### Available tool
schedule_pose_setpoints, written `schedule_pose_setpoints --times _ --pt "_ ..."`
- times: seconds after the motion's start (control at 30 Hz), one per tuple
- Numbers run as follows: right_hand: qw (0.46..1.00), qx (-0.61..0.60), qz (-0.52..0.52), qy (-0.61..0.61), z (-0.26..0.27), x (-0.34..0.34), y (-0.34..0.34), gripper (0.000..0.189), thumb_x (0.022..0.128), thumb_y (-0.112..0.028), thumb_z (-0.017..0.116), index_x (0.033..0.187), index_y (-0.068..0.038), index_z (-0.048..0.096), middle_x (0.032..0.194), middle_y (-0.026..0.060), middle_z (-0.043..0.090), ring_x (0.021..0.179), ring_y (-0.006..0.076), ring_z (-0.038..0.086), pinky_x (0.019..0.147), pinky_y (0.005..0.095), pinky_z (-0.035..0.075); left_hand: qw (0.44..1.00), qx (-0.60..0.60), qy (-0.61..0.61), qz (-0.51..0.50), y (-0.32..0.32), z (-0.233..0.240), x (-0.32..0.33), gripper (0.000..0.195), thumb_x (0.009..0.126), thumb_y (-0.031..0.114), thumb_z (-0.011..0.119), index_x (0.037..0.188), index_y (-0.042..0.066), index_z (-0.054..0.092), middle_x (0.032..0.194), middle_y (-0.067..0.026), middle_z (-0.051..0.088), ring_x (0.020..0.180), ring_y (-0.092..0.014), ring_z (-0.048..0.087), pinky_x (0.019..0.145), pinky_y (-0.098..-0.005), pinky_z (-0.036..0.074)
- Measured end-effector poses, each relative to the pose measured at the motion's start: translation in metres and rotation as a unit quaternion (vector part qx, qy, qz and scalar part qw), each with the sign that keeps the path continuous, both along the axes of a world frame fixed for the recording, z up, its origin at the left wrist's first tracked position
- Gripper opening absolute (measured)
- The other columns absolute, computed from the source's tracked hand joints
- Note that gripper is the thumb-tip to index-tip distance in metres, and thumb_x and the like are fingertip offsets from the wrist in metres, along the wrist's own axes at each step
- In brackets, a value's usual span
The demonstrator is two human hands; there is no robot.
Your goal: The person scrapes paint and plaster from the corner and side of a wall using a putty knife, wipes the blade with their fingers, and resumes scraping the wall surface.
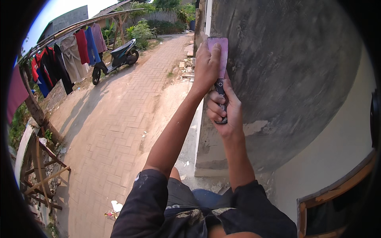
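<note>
A putty knife [223, 64] with a pinkish, worn blade and a dark handle is held upright in front of the grey plastered wall [279, 74], close to its outer corner. My right hand [233, 102] wraps its fingers around the handle, thumb laid along the side. Higher up, my left hand [207, 64] grips the blade, its thumb pressed flat on the face. The other left fingers are mostly hidden, so whether they touch the wall corner cannot be told. Pale dust coats the fingers of both hands.
A white strip [208, 17] edges the wall corner. Left of it runs a paved path [119, 131] with a parked motor scooter [117, 58] and laundry [73, 56] on a bamboo pole. A wood-framed window [336, 190] sits low right. Rubble [187, 68] lies along the wall.
</note>
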State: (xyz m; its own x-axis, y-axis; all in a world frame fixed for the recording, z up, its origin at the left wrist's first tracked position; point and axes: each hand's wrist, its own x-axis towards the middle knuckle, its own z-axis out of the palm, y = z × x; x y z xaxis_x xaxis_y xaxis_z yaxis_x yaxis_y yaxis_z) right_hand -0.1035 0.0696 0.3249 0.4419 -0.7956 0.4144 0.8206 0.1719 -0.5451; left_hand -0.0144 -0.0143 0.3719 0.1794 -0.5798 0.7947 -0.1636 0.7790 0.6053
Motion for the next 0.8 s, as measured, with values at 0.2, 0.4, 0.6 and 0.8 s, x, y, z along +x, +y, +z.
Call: schedule_pose_setpoints --times 0.2,0.4,0.6,0.8 --pt "1.0 -0.002 -0.013 0.005 0.013 0.002 0.003 0.041 0.099 -0.028 0.032 0.14 -0.025 0.029 0.064 -0.0045 0.033 0.039 0.0028 0.026 0.034 0.0168 0.025 0.999 0.014 0.031 -0.012 -0.004 0.008 -0.002 0.066 0.094 0.032 0.042 0.135 -0.015 0.019 0.135 -0.0328 0.032 0.128 -0.038 0.033 0.106 -0.0376 0.024" --pt "1.0 -0.001 -0.019 0.014 0.005 0.0 0.005 0.042 0.099 -0.028 0.034 0.14 -0.026 0.029 0.065 -0.0044 0.032 0.04 0.0024 0.026 0.034 0.0164 0.025 0.999 0.026 0.021 -0.028 -0.003 -0.002 -0.001 0.069 0.094 0.033 0.042 0.136 -0.015 0.015 0.14 -0.0322 0.025 0.133 -0.037 0.025 0.109 -0.0349 0.019" --pt "0.999 0.002 -0.04 0.034 0.003 -0.005 0.007 0.042 0.099 -0.029 0.035 0.141 -0.026 0.03 0.065 -0.0042 0.031 0.041 0.0023 0.027 0.034 0.0165 0.025 0.998 0.053 0.022 -0.027 0.005 0.0 -0.005 0.072 0.094 0.034 0.041 0.138 -0.013 0.01 0.141 -0.0314 0.024 0.133 -0.034 0.025 0.109 -0.034 0.019" --pt "0.999 0.006 -0.034 0.033 0.012 0.001 0.002 0.041 0.098 -0.029 0.039 0.138 -0.028 0.033 0.065 -0.0038 0.034 0.041 0.0031 0.029 0.034 0.0164 0.025 0.995 0.063 0.046 -0.062 0.006 0.01 0.001 0.071 0.095 0.034 0.04 0.138 -0.013 0.01 0.141 -0.0321 0.023 0.134 -0.035 0.024 0.108 -0.0331 0.02"
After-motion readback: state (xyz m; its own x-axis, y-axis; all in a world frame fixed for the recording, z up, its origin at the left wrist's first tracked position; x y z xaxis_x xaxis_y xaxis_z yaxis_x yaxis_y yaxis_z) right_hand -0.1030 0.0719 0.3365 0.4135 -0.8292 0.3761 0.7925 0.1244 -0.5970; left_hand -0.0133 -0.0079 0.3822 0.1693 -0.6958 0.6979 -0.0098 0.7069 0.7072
